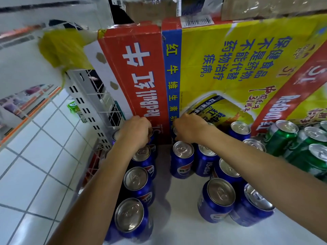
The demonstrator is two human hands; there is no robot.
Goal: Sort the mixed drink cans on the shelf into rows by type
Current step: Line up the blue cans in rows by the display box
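Cans of blue aluminium with silver tops (129, 216) are seen upright on the white shelf (178, 225). Nearest, a single row is formed along the shelf's left edge, one can behind another. Across a bare strip, a looser right group (219, 193) is gathered two or three abreast. Both bare forearms are stretched over these cans toward the back. Further right, a cluster of green aluminium cans (286, 131) is stood just beside the blue ones.

At the far end of the left row, the left hand (136, 131) is closed over the rearmost left can (152, 138), with its fingers curled down around the top. That can is almost wholly hidden, and only a sliver of blue side is shown. Near it, the right hand (190, 129) is curled over the rearmost middle can (175, 130), which is gripped by its top close against the cartons.

Behind both hands, the shelf is closed off by a red cardboard carton with white lettering (139, 71). Touching it on the right is a large yellow carton with a blue stripe (230, 55). Left of the shelf, a grey perforated metal upright (85, 103) and a white tiled floor (35, 156) are visible.
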